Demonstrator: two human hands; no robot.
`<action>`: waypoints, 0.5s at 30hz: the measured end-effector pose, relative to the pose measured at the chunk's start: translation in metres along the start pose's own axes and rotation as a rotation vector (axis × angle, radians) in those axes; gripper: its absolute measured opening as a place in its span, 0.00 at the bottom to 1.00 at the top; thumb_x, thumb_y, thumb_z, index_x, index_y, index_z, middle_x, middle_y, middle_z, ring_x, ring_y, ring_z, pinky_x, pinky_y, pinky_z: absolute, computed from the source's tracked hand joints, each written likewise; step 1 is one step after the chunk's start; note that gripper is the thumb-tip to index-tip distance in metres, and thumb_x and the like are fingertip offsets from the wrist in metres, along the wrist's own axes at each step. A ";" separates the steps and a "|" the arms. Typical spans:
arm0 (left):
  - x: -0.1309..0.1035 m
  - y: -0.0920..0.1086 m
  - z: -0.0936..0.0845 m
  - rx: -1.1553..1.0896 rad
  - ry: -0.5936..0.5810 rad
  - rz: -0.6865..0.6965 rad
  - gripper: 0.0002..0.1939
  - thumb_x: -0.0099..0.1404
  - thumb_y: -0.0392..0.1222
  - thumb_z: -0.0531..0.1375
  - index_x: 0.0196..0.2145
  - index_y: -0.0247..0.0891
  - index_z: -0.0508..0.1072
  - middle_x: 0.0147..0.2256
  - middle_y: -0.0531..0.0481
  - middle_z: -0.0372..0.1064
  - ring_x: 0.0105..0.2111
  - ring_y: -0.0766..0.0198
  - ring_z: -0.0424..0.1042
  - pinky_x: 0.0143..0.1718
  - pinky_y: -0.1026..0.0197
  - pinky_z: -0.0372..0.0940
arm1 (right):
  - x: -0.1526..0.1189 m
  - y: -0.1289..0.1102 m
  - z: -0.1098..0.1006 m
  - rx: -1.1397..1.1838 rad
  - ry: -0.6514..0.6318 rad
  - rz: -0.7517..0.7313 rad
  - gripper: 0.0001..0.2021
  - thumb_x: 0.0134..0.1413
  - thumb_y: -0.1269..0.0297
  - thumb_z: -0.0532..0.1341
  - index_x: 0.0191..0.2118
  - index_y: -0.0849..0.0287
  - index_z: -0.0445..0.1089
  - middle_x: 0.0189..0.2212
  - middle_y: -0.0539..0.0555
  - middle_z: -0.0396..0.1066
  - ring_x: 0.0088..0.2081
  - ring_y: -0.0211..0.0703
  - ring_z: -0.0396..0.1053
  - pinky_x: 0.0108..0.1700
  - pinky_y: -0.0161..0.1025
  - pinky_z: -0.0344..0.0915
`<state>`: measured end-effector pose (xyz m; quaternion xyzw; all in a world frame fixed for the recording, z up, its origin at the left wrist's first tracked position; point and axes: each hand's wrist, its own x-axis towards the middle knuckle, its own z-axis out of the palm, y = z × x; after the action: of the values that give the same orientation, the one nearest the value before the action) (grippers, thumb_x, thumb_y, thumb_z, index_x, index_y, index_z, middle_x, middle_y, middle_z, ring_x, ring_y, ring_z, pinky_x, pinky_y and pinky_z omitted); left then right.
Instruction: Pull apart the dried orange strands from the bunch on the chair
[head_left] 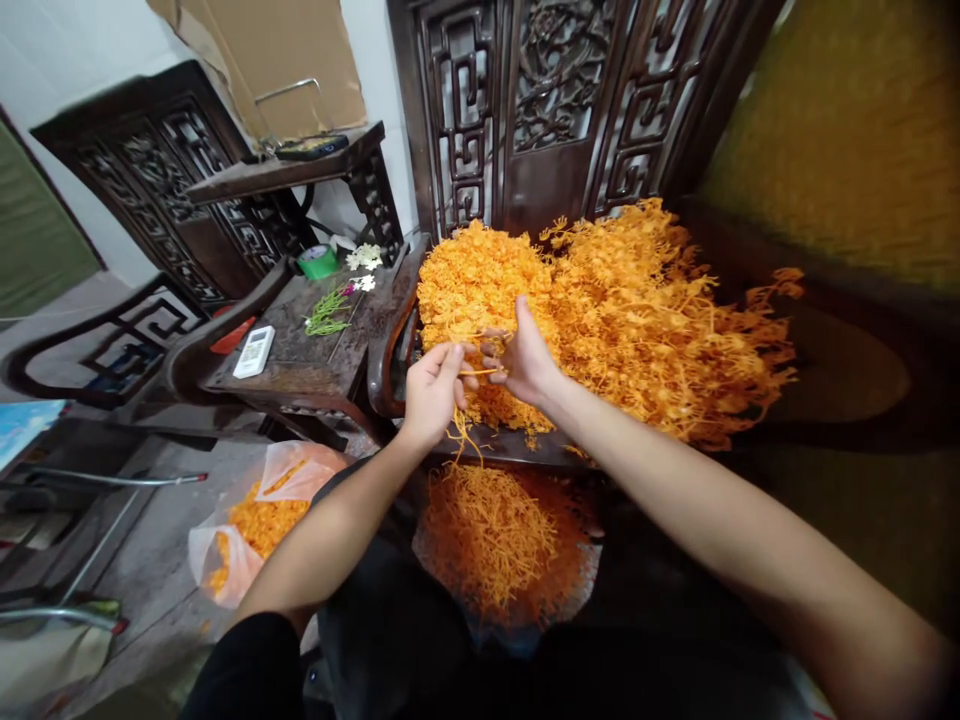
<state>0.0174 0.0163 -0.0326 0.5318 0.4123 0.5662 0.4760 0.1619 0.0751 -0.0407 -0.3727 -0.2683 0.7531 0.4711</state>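
My left hand (436, 392) is closed on thin orange stems, some of which hang below its fingers. Just to its right, my right hand (523, 358) has its thumb raised and its fingers spread beside an orange stem that runs between the two hands. Behind both hands a large heap of orange plastic-looking flower pieces (630, 310) covers the dark wooden seat. Below the hands, a pile of loose orange stems (499, 540) lies in a container between my legs. The tips of my right fingers partly blend with the orange pieces.
At the left, a small wooden table (300, 345) bears a white remote (254, 352), green tape (319, 262) and green stems (328, 312). A plastic bag of orange pieces (270, 515) sits on the floor. Carved chair backs (551, 170) rise behind the heap.
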 end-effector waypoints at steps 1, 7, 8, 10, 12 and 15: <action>-0.004 -0.001 0.001 0.044 -0.012 0.007 0.22 0.69 0.60 0.61 0.40 0.35 0.78 0.22 0.56 0.71 0.12 0.76 0.61 0.15 0.69 0.54 | 0.000 0.001 0.006 -0.006 0.021 -0.054 0.35 0.54 0.22 0.50 0.33 0.55 0.61 0.20 0.47 0.56 0.18 0.32 0.51 0.16 0.31 0.41; -0.044 0.008 0.007 0.375 -0.169 0.224 0.18 0.74 0.51 0.58 0.34 0.36 0.80 0.16 0.57 0.66 0.14 0.73 0.63 0.19 0.68 0.58 | 0.028 -0.040 -0.015 0.030 0.415 -0.270 0.30 0.64 0.33 0.53 0.27 0.53 0.46 0.15 0.39 0.42 0.15 0.30 0.39 0.15 0.28 0.37; -0.049 0.011 0.006 0.428 -0.201 0.303 0.17 0.74 0.48 0.58 0.34 0.36 0.80 0.16 0.56 0.67 0.16 0.72 0.65 0.21 0.68 0.61 | 0.031 -0.050 -0.026 0.063 0.438 -0.269 0.29 0.67 0.35 0.52 0.27 0.54 0.44 0.14 0.39 0.40 0.14 0.30 0.37 0.15 0.28 0.36; -0.054 0.015 0.003 0.499 -0.229 0.436 0.15 0.74 0.44 0.58 0.34 0.36 0.81 0.19 0.54 0.70 0.19 0.71 0.70 0.25 0.68 0.64 | 0.032 -0.065 -0.043 0.072 0.396 -0.264 0.26 0.70 0.41 0.52 0.27 0.54 0.47 0.14 0.39 0.44 0.14 0.29 0.40 0.14 0.27 0.38; -0.053 0.016 -0.001 0.543 -0.200 0.516 0.14 0.74 0.41 0.57 0.33 0.36 0.80 0.21 0.53 0.72 0.20 0.70 0.71 0.25 0.68 0.64 | 0.028 -0.066 -0.052 0.010 0.277 -0.244 0.20 0.71 0.48 0.56 0.30 0.56 0.56 0.17 0.42 0.54 0.15 0.29 0.50 0.14 0.25 0.43; -0.049 0.013 -0.006 0.606 -0.122 0.555 0.14 0.73 0.39 0.58 0.31 0.36 0.79 0.22 0.52 0.73 0.20 0.70 0.70 0.25 0.67 0.62 | 0.021 -0.046 -0.049 -0.072 0.092 -0.198 0.11 0.70 0.58 0.58 0.39 0.59 0.66 0.22 0.46 0.64 0.17 0.29 0.58 0.15 0.24 0.45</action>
<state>0.0095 -0.0342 -0.0310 0.7714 0.3723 0.4935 0.1510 0.2189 0.1160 -0.0411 -0.3953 -0.3086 0.6749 0.5413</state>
